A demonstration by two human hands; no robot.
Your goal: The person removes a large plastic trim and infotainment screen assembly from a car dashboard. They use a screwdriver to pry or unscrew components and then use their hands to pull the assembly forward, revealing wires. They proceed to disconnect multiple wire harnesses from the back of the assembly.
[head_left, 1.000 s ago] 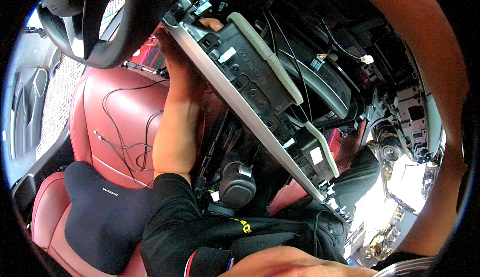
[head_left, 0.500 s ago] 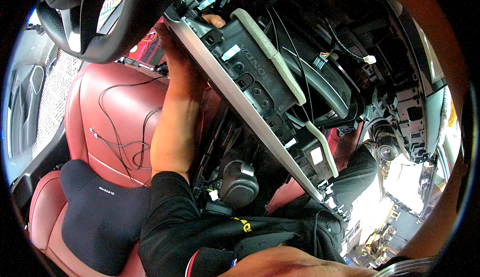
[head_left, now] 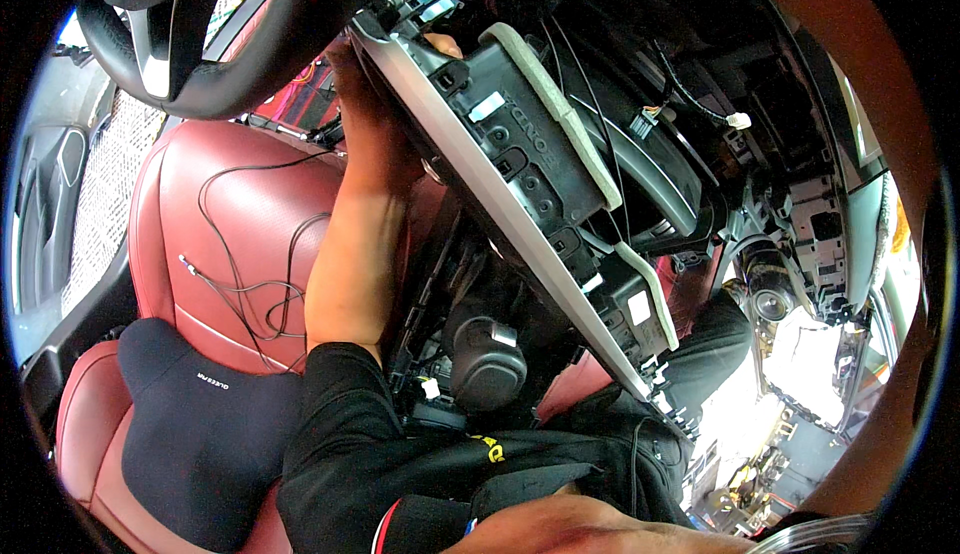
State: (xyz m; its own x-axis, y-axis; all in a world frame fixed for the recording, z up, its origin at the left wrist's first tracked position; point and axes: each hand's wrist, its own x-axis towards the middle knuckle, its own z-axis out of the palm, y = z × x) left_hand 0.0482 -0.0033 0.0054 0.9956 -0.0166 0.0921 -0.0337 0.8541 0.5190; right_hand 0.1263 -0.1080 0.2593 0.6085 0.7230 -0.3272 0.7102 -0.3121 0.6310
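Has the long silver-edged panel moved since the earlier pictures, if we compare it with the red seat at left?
Yes, slightly: the upper end of the panel has shifted rightward in the view, away from the red seat.

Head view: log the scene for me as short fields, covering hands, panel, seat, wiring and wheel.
Left hand: on the upper end of the panel, mostly hidden, fingertips showing past its edge
Right hand: out of view; the right arm runs along the right rim
Panel: slanted, black, silver edge, grey foam strips
Seat: red, with black cushion and thin black cable
Wiring: white connector at a black harness end
Steering wheel: upper left
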